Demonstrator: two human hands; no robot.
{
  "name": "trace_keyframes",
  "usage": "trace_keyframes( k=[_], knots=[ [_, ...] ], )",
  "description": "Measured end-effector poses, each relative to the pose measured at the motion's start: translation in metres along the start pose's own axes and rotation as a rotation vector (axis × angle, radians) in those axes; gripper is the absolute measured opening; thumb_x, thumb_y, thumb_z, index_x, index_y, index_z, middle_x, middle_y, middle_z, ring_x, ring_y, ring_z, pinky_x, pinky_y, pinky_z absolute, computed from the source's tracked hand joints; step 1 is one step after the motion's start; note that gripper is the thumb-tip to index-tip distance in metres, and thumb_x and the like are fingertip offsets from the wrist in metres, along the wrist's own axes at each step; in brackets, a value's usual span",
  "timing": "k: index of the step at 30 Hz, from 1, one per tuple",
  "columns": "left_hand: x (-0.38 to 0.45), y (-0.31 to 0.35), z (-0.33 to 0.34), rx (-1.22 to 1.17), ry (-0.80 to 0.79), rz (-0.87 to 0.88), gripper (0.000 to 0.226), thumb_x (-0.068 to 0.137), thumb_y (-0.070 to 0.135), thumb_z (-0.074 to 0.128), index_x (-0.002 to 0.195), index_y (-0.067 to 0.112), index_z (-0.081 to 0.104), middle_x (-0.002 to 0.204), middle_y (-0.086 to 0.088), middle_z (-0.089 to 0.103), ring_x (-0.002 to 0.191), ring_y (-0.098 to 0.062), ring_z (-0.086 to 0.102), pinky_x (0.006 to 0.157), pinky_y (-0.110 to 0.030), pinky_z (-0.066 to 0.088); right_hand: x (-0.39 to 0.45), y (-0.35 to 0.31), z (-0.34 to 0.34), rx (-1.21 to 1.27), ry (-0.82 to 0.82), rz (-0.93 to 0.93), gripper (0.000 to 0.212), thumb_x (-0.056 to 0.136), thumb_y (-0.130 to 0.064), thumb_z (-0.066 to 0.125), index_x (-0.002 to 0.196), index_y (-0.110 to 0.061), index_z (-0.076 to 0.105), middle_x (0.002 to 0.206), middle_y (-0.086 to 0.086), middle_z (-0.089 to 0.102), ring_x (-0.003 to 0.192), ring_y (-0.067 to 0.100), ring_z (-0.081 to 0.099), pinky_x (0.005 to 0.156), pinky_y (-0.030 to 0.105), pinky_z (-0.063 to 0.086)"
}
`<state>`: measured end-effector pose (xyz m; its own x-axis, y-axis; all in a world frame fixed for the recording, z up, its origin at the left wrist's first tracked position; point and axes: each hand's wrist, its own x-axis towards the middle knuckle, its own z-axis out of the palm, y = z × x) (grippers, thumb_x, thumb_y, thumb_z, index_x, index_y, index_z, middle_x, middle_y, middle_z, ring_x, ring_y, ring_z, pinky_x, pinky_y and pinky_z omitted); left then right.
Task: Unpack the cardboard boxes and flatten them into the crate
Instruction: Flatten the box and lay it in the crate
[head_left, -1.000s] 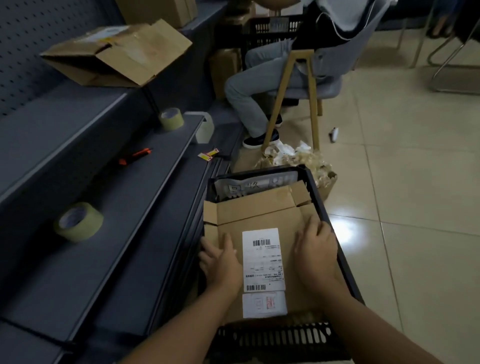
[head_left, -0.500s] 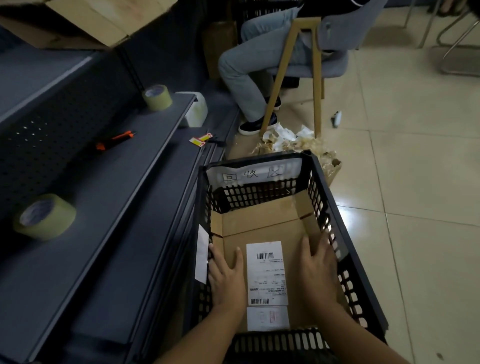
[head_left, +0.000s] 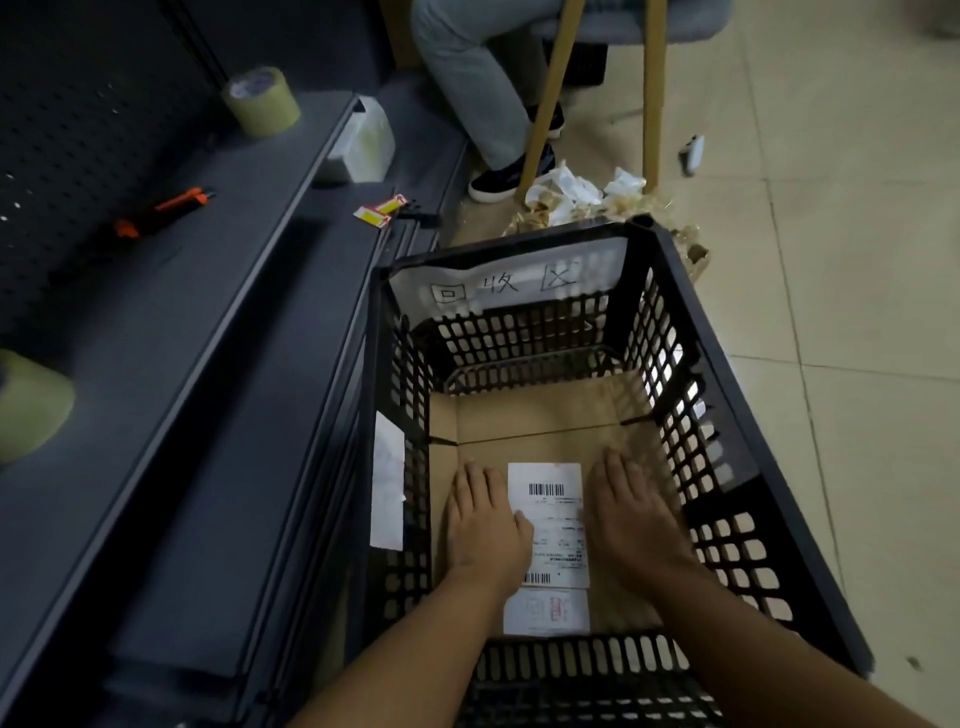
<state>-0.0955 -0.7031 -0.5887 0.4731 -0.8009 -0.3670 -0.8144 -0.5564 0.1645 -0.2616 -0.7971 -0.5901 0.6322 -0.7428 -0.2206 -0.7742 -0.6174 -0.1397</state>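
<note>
A flattened brown cardboard box (head_left: 540, 415) with a white shipping label (head_left: 553, 499) lies on the bottom of the black slatted crate (head_left: 691, 322). Both my hands rest flat on it, palms down, fingers spread. My left hand (head_left: 485, 525) is left of the label and touches its edge. My right hand (head_left: 631, 514) is right of the label. Neither hand grips anything. A white paper sign with handwriting hangs on the crate's far wall.
Dark grey shelving (head_left: 171, 332) runs along the left with tape rolls (head_left: 262, 101), an orange-handled cutter (head_left: 166, 210) and a white box (head_left: 363, 143). Crumpled paper waste (head_left: 576, 200) lies beyond the crate. A seated person's legs and a wooden-legged chair (head_left: 550, 98) stand behind it. Tiled floor is right.
The flattened box has gone from the crate's rim down to its bottom with both hands on it. My view has tipped downward and moved closer.
</note>
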Motion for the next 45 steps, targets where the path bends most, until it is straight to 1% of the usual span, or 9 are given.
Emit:
trace_keyframes(
  k=[4, 9, 15, 18, 21, 28, 34, 39, 45],
  knots=[
    [-0.002, -0.004, 0.018, 0.013, 0.044, 0.059, 0.091, 0.089, 0.064, -0.006, 0.166, 0.015, 0.002, 0.17, -0.025, -0.01, 0.158, -0.04, -0.011, 0.121, -0.045, -0.01, 0.004, 0.008, 0.005, 0.051, -0.14, 0.012, 0.089, 0.096, -0.063, 0.014, 0.16, -0.003, 0.022, 0.167, 0.022, 0.013, 0.156, 0.036, 0.017, 0.119, 0.044, 0.012],
    [0.001, -0.013, 0.041, 0.099, 0.073, 0.076, 0.078, 0.103, 0.063, 0.014, 0.166, 0.018, 0.006, 0.168, -0.03, -0.005, 0.157, -0.044, -0.004, 0.125, -0.051, -0.002, 0.011, 0.013, 0.015, 0.122, -0.25, -0.003, 0.094, 0.099, -0.066, 0.04, 0.163, -0.019, -0.011, 0.169, 0.01, -0.021, 0.156, 0.029, -0.018, 0.125, 0.051, 0.005],
    [0.007, -0.023, 0.06, 0.101, 0.075, 0.112, 0.079, 0.106, 0.064, 0.021, 0.166, 0.013, 0.014, 0.168, -0.031, 0.006, 0.157, -0.042, 0.003, 0.121, -0.05, 0.004, 0.014, 0.013, 0.033, 0.161, -0.351, 0.036, 0.096, 0.102, -0.066, 0.031, 0.153, -0.021, -0.036, 0.156, 0.009, -0.048, 0.147, 0.031, -0.036, 0.115, 0.047, -0.02],
    [0.01, -0.023, 0.053, 0.062, -0.02, 0.11, 0.08, 0.106, 0.065, 0.016, 0.161, 0.02, -0.022, 0.162, -0.025, -0.036, 0.15, -0.036, -0.036, 0.121, -0.047, -0.019, 0.018, 0.016, 0.041, 0.2, -0.396, 0.041, 0.096, 0.101, -0.068, 0.03, 0.151, -0.023, -0.039, 0.153, 0.007, -0.051, 0.144, 0.03, -0.039, 0.116, 0.047, -0.021],
    [0.012, -0.019, 0.036, 0.025, -0.205, 0.068, 0.082, 0.104, 0.067, 0.011, 0.15, 0.026, -0.042, 0.143, -0.016, -0.062, 0.135, -0.031, -0.057, 0.115, -0.044, -0.033, 0.017, 0.016, 0.033, 0.198, -0.4, 0.04, 0.098, 0.101, -0.067, 0.035, 0.155, -0.022, -0.033, 0.157, 0.009, -0.046, 0.149, 0.031, -0.034, 0.12, 0.048, -0.018],
    [0.01, -0.003, -0.043, 0.095, -0.429, 0.036, 0.099, 0.098, 0.041, 0.061, 0.165, 0.024, -0.009, 0.171, -0.016, -0.015, 0.157, -0.038, -0.011, 0.126, -0.052, 0.007, 0.032, -0.007, -0.02, 0.101, -0.481, 0.089, 0.098, 0.095, -0.045, 0.063, 0.162, -0.011, 0.001, 0.169, 0.017, -0.01, 0.156, 0.04, -0.002, 0.125, 0.054, 0.017],
    [-0.025, -0.005, -0.102, -0.043, -0.157, 0.024, 0.064, 0.097, 0.039, 0.061, 0.152, 0.018, 0.037, 0.156, -0.004, 0.038, 0.138, -0.027, 0.042, 0.106, -0.042, 0.046, 0.028, -0.009, -0.083, 0.208, -0.656, 0.091, 0.054, 0.094, -0.036, 0.065, 0.144, -0.027, 0.047, 0.148, 0.005, 0.053, 0.127, 0.027, 0.056, 0.1, 0.037, 0.049],
    [-0.061, -0.005, -0.158, -0.096, -0.091, 0.097, 0.062, 0.094, 0.037, 0.063, 0.148, 0.02, 0.039, 0.147, 0.0, 0.044, 0.13, -0.025, 0.048, 0.099, -0.042, 0.049, 0.004, -0.033, -0.147, 0.16, -0.468, 0.016, 0.085, 0.09, -0.049, 0.067, 0.16, -0.022, 0.025, 0.161, 0.007, 0.034, 0.14, 0.03, 0.045, 0.111, 0.046, 0.043],
    [-0.11, -0.016, -0.211, -0.036, 0.042, 0.113, 0.057, 0.092, 0.035, 0.065, 0.143, 0.022, 0.041, 0.137, -0.001, 0.047, 0.126, -0.026, 0.051, 0.095, -0.042, 0.05, -0.016, -0.081, -0.21, 0.07, -0.355, -0.136, 0.08, 0.089, -0.055, 0.063, 0.156, -0.024, 0.033, 0.156, 0.004, 0.041, 0.138, 0.028, 0.045, 0.108, 0.048, 0.046]
  ],
)
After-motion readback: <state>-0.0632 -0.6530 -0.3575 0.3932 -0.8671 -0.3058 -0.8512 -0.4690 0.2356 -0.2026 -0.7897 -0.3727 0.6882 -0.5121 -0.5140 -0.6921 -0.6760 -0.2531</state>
